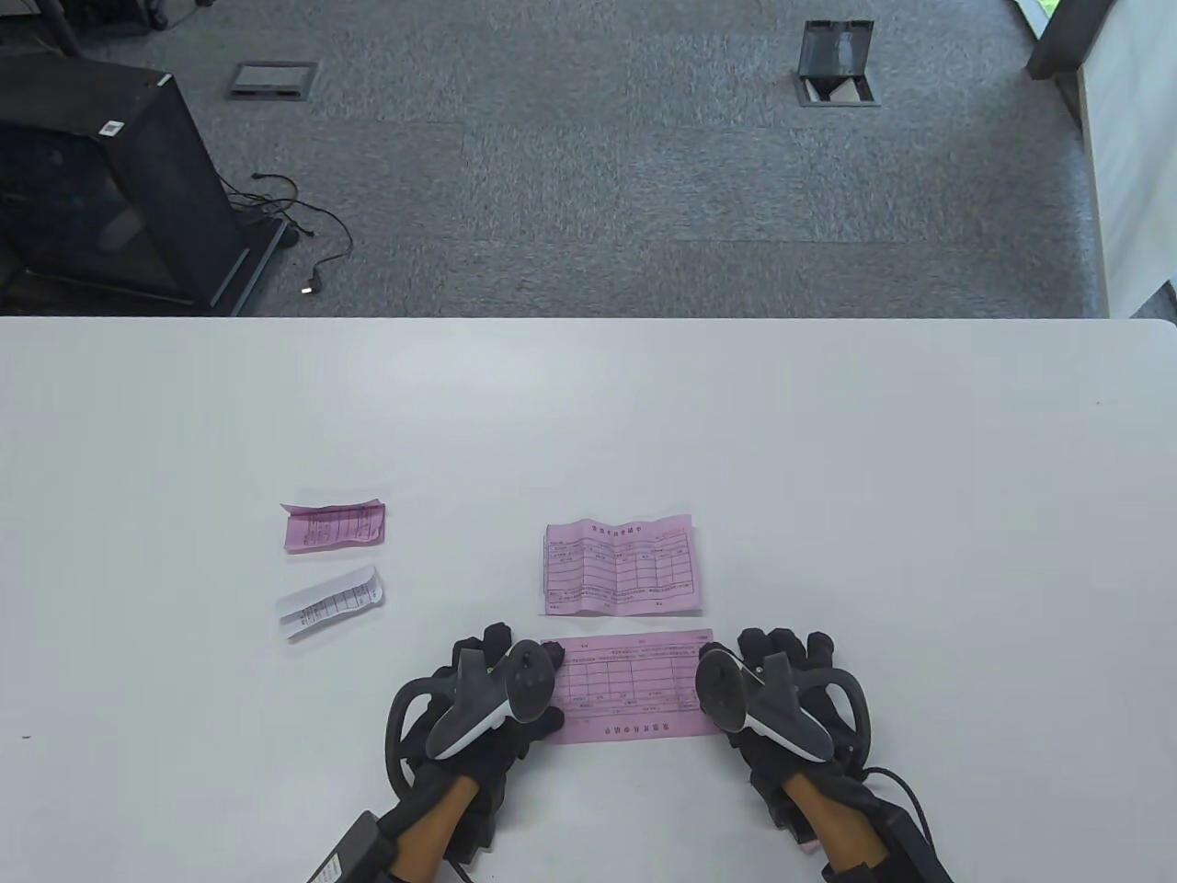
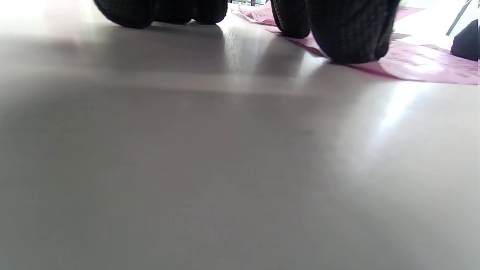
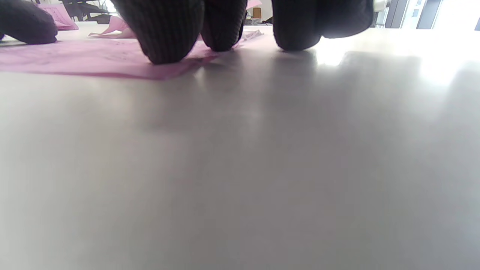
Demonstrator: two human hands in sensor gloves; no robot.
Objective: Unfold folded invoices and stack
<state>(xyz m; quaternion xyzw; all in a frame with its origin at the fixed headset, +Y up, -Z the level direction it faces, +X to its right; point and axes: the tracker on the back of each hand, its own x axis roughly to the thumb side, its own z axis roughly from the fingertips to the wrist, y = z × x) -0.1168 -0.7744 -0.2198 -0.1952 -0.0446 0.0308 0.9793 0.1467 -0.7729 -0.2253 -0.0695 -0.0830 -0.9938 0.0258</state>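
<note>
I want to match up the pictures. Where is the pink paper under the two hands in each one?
Table view: the pink paper lies flat at bottom centre, between both hands.
Left wrist view: upper right, under the fingertips.
Right wrist view: upper left, under the fingertips.
Shared landmark: the white table.

Your left grip (image 1: 497, 708) and right grip (image 1: 782, 699) wear black knitted sensor gloves, the weave showing as a fine ribbed grid on the fingertips (image 2: 348, 33) in the left wrist view and on the fingertips (image 3: 165, 33) in the right wrist view. A tracker is strapped to the back of each: a dark rounded head on a white-and-grey handle, ringed by a black loop. Black straps wrap each wrist, with a black box-shaped unit mounted on each forearm, and a black cable loops out beside the right wrist.
</note>
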